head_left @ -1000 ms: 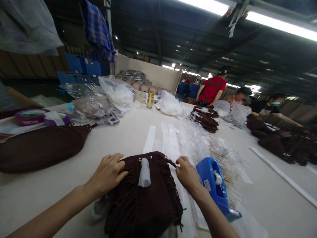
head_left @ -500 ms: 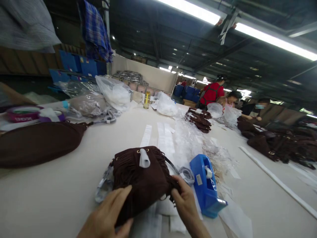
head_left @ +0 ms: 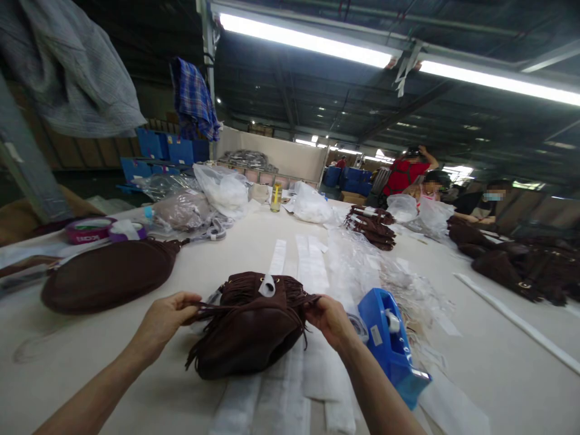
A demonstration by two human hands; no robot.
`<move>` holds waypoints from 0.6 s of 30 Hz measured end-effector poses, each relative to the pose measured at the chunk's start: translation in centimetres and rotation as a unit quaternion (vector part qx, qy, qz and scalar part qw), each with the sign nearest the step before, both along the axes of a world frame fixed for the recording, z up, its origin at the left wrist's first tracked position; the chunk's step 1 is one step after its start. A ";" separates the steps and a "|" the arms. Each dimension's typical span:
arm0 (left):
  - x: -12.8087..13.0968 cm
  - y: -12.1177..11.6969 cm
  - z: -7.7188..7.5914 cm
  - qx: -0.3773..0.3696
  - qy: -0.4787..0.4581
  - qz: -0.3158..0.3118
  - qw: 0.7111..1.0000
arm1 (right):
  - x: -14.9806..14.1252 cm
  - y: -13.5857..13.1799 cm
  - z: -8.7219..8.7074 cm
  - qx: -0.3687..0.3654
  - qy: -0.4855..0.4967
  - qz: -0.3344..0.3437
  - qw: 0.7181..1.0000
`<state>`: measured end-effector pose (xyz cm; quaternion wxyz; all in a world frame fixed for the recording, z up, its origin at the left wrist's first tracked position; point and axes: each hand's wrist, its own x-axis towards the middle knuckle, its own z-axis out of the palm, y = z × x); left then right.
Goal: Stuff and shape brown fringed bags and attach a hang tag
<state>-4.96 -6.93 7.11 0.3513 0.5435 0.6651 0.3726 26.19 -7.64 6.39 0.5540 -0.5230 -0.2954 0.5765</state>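
"How far along are you with that brown bag (head_left: 254, 341)?"

"Partway, I'd guess. It's near me, mid-table (head_left: 149, 368), with white wrap (head_left: 267, 286) already on the front. The ties, or maybe straps, aren't laid down: my left hand (head_left: 170, 317) is pinching one out left, my right hand (head_left: 334, 321) another at the bag's right edge."

"And around you?"

"Blue tape dispenser (head_left: 378, 332) near right, purple tape roll (head_left: 88, 232) and another brown bag (head_left: 111, 278) left, clear plastic bags (head_left: 310, 204) far side. Long ceiling lights (head_left: 308, 46), person in red (head_left: 403, 173) far right, lol."
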 end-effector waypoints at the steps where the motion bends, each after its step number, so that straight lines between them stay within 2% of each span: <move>1: -0.2 -0.7 0.0 0.040 0.052 0.031 0.997 | 0.5 -0.6 -0.2 0.012 0.001 -0.032 0.999; 2: -0.1 -1.7 0.0 0.107 0.110 0.065 0.986 | 0.8 -1.5 -0.6 0.024 0.001 -0.067 0.997; 3: 0.2 -2.9 -0.1 0.201 0.161 0.087 0.962 | 0.9 -2.6 -1.2 0.034 -0.011 -0.107 0.994; 4: 0.9 -4.3 -0.4 0.314 0.199 0.079 0.925 | 0.8 -3.8 -2.0 0.041 -0.035 -0.147 0.988; 5: 1.9 -5.6 -0.6 0.432 0.220 0.044 0.873 | 0.3 -5.0 -2.9 0.043 -0.062 -0.177 0.981; 6: 3.1 -6.7 -0.9 0.504 0.246 -0.030 0.827 | -0.5 -6.0 -3.8 0.044 -0.110 -0.195 0.974; 7: 4.5 -7.5 -1.1 0.534 0.277 -0.093 0.793 | -1.5 -6.8 -4.6 0.047 -0.135 -0.180 0.973; 8: 5.9 -7.9 -1.3 0.548 0.313 -0.144 0.762 | -2.6 -7.2 -5.3 0.058 -0.130 -0.133 0.981; 9: 7.2 -7.8 -1.3 0.551 0.340 -0.156 0.746 | -3.8 -7.3 -5.9 0.075 -0.121 -0.093 0.985; 11: 9.2 -6.5 -1.3 0.530 0.388 -0.138 0.741 | -5.7 -6.7 -6.5 0.101 -0.123 -0.061 0.985; 13: 9.9 -4.6 -1.2 0.502 0.411 -0.126 0.751 | -6.7 -5.5 -6.6 0.125 -0.178 -0.086 0.972; 16: 9.5 -2.4 -1.1 0.480 0.420 -0.157 0.755 | -6.8 -3.9 -6.2 0.161 -0.263 -0.115 0.944; 18: 8.9 -1.7 -0.9 0.474 0.433 -0.160 0.750 | -6.3 -3.3 -5.7 0.159 -0.269 -0.109 0.944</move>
